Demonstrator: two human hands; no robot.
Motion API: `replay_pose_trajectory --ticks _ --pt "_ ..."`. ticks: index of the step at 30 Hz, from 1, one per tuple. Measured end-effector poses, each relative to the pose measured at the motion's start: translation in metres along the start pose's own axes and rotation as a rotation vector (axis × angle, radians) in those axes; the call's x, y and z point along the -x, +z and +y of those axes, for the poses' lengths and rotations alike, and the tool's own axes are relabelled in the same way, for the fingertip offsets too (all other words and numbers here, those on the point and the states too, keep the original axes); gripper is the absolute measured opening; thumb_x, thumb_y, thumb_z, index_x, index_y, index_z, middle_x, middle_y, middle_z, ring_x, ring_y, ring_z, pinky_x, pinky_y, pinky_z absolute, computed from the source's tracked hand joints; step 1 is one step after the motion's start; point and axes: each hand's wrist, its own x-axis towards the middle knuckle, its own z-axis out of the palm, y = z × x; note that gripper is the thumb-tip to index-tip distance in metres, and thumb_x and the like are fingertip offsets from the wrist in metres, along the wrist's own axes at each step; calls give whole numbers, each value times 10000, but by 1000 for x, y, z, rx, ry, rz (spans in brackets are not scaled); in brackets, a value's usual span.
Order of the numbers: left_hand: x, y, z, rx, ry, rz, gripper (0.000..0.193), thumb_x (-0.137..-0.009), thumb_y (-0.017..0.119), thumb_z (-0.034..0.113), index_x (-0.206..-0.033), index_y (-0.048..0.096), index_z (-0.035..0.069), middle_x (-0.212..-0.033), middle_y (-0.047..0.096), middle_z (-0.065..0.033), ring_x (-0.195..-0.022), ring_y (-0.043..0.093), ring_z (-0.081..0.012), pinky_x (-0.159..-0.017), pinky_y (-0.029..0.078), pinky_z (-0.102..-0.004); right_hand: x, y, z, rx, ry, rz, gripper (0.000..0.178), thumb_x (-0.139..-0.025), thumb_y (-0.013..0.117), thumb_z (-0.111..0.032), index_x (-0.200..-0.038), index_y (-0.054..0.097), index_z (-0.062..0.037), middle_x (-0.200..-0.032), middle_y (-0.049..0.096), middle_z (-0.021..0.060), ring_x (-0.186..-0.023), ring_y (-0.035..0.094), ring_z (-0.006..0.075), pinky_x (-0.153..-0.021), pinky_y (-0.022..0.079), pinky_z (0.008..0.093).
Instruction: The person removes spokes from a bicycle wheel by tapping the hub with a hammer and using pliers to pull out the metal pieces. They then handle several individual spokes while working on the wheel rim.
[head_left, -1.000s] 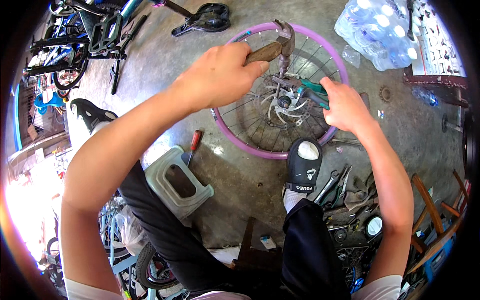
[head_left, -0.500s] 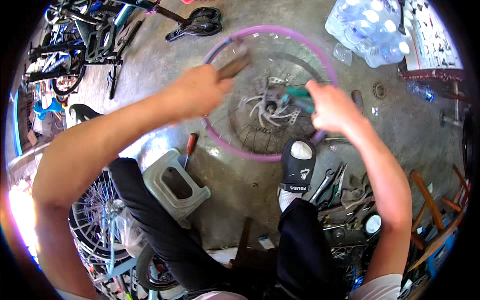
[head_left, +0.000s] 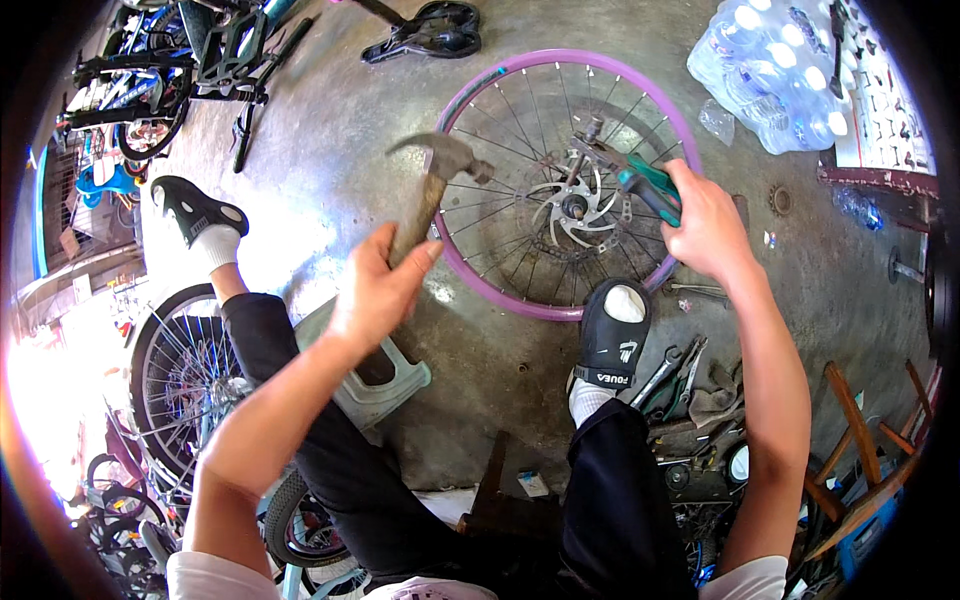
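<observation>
My left hand point(head_left: 380, 285) is wrapped round the wooden handle of a claw hammer point(head_left: 452, 158), its metal head raised over the left side of a bicycle wheel. The wheel lies flat on the floor, with a purple rim point(head_left: 572, 57), dark spokes and a brake disc around its hub point(head_left: 574, 206). In my right hand point(head_left: 708, 225) is a pair of green-handled pliers point(head_left: 650, 182). Their jaws are at a short metal rod point(head_left: 575, 170) above the disc; whether the rod touches the hub I cannot tell. My right shoe point(head_left: 608, 345) overlaps the near rim.
A pale plastic stool point(head_left: 385, 390) stands left of the wheel. Several tools, among them a wrench point(head_left: 662, 372), lie right of my shoe. Wrapped water bottles point(head_left: 765, 75) stand far right, and a saddle point(head_left: 430, 32) lies at the back. Bicycles point(head_left: 160, 90) fill the far left.
The hammer in my left hand has swung away from the wheel, back toward me. My right hand still holds the pliers over the hub. The view has shifted slightly.
</observation>
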Motion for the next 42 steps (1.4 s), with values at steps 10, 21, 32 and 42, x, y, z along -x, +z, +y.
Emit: replay_pose_trajectory --ticks 10,21,32,42 --pt "8 122 -152 495 59 496 318 -918 753 49 -1217 646 51 -1046 661 -36 -966 613 -111 -866 506 -295 -2 39 38 -220 29 301 513 -804 679 -74 -1302 555 -44 -1100 683 246 -1055 648 485 -901 502 513" --pt "-4 189 -131 973 -379 613 196 -985 712 77 -1062 531 69 -988 611 -27 -835 620 -147 -610 544 -318 -60 59 67 -388 178 592 468 -870 731 -211 -1258 584 5 -1002 659 178 -936 632 334 -884 481 435" --pt "-96 111 -151 269 -7 706 315 -864 798 159 -957 539 5 -827 633 -155 -696 595 -254 -669 502 -455 1 89 91 -636 438 523 444 -859 735 -177 -1232 605 26 -1045 658 106 -937 621 236 -892 488 381" --pt "-162 33 -18 320 262 568 318 -850 809 238 -1010 630 29 -873 657 -114 -790 632 -238 -743 510 -387 139 128 76 -1039 690 786 427 -932 704 -157 -1328 584 -49 -1188 654 63 -1020 628 181 -801 463 340"
